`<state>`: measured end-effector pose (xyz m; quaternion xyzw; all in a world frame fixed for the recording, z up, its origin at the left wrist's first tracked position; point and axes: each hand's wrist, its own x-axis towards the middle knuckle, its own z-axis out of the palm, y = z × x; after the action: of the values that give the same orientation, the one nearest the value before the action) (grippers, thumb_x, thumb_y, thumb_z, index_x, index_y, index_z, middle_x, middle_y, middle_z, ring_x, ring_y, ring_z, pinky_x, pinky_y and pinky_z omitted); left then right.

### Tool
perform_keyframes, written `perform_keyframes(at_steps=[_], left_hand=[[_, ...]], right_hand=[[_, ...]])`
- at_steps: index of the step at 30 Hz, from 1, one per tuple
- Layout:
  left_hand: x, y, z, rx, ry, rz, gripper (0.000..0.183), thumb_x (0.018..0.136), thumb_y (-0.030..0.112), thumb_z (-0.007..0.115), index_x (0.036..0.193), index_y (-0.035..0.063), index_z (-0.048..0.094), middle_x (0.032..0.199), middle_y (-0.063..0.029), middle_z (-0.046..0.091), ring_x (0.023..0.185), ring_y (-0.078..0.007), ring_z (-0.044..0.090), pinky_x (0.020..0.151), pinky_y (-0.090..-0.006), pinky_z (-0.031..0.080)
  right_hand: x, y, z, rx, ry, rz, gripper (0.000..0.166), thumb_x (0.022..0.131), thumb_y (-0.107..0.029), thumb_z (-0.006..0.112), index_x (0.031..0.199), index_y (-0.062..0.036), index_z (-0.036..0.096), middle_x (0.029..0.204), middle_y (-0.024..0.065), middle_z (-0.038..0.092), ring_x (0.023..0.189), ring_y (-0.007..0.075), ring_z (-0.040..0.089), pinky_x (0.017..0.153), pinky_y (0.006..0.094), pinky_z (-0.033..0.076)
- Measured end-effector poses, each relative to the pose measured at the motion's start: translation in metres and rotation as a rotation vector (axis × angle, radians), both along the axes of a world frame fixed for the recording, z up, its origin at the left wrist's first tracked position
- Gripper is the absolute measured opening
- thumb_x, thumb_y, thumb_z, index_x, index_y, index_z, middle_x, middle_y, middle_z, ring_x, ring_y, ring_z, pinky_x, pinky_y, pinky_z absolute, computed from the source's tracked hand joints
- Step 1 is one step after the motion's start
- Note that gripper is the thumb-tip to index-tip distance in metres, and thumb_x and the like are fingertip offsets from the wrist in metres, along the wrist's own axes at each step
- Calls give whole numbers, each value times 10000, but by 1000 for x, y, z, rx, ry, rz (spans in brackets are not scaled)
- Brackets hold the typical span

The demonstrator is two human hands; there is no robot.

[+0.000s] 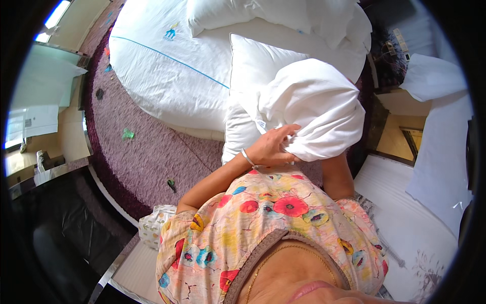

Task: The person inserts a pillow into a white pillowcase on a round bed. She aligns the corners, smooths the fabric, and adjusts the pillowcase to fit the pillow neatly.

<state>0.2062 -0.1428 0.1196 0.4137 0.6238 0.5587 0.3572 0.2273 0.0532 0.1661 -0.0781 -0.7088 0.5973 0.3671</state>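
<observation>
My left hand (274, 146), with a pale bangle at the wrist, is bent round the gathered edge of a white cloth (315, 102), apparently a pillowcase. The cloth bulges into a rounded dome over my right forearm (338, 174), which goes up beneath it; the right hand itself is hidden inside. A small printed tag (261, 124) sticks out at the cloth's left side. Under and beyond the cloth, a white pillow (258, 60) with dark piping leans across the edge of a round white bed (167, 83), its lower end close to my body.
More white pillows (246, 15) lie farther back on the bed. A mauve rug (133, 159) surrounds it, with a green scrap (128, 133) and other small bits on it. White sheets (436, 152) hang at the right. A black glossy surface (60, 228) is at lower left.
</observation>
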Motion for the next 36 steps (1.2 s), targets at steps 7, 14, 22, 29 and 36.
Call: perform_keyframes(at_steps=[7, 14, 22, 29, 36], left_hand=[[-6, -14, -6, -48, -5, -75, 721, 749, 396, 759, 1321, 43, 497, 1129, -128, 611, 987, -273, 625, 848, -377, 498], [-1, -5, -53, -203, -419, 119, 415, 1000, 323, 442, 1228, 0, 567, 935, -89, 627, 751, -171, 618, 671, -312, 517], [-8, 7, -57, -190, -86, 119, 240, 891, 154, 589, 1044, -23, 645, 809, -112, 702, 718, -195, 661, 628, -333, 511], [-85, -50, -67, 358, -501, 891, 156, 982, 149, 533, 932, 19, 603, 703, -22, 603, 580, -76, 534, 534, -231, 440], [-134, -36, -99, 287, -454, 936, 514, 947, 143, 600, 1396, 65, 364, 1310, -154, 479, 1073, -154, 547, 825, -285, 501]], right_hand=[[-7, -7, -3, -93, -5, 19, 403, 817, -128, 737, 1152, -42, 531, 1126, 77, 592, 1041, 170, 571, 944, 326, 474], [-11, -27, -4, -263, -13, 65, 399, 828, -119, 722, 1167, -39, 526, 1140, 81, 590, 1052, 175, 571, 950, 326, 474], [-28, -56, -9, -480, -10, 111, 396, 840, -109, 704, 1184, -36, 521, 1157, 86, 587, 1066, 180, 570, 956, 327, 475], [-10, -3, -13, -60, -255, 89, 312, 842, -61, 661, 1138, -27, 567, 1089, 64, 614, 1003, 160, 585, 909, 311, 488], [8, 36, -124, -79, -632, 91, 225, 867, -43, 598, 1083, -48, 662, 978, 55, 704, 891, 115, 641, 786, 269, 519]])
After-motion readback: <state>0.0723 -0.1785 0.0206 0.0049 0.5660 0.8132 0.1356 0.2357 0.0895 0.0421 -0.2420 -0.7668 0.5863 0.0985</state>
